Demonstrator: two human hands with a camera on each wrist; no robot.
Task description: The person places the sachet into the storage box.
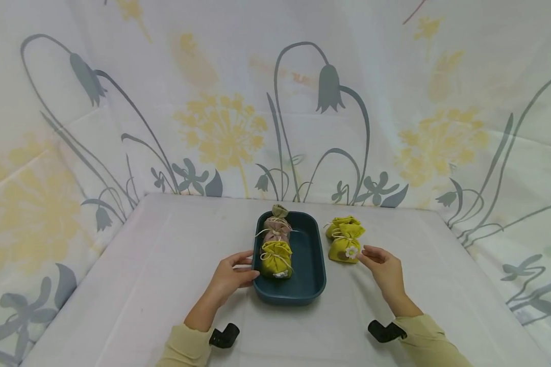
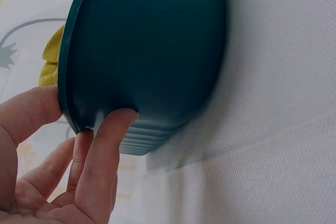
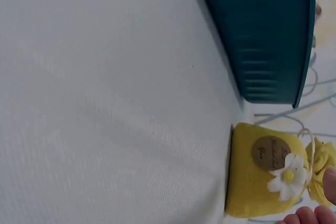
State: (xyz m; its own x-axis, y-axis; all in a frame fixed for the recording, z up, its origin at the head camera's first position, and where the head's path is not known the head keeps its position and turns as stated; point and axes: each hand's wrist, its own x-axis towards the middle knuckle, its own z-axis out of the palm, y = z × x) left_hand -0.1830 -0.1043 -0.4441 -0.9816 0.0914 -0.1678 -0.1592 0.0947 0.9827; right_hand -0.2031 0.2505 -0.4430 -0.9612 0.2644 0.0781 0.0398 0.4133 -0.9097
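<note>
A dark teal tray (image 1: 310, 293) stands mid-table. Inside it lie a yellow-green sachet (image 1: 276, 259), a pink sachet (image 1: 276, 229) and an olive one (image 1: 279, 210) at the far end. My left hand (image 1: 250, 265) rests against the tray's left side, thumb at the rim and straight fingers (image 2: 105, 150) on the outer wall (image 2: 157, 51). To the right of the tray sit two yellow sachets; the nearer one (image 1: 346, 247) carries a white daisy (image 3: 286, 177). My right hand (image 1: 365, 254) reaches it with relaxed fingertips (image 3: 315, 216) at its tied neck, not closed round it.
A white cloth covers the table (image 1: 142, 285). Flower-printed fabric (image 1: 220, 127) hangs close behind and on both sides. The second yellow sachet (image 1: 342, 223) lies just behind the daisy one. Black wrist mounts (image 1: 224, 336) show at both sleeves.
</note>
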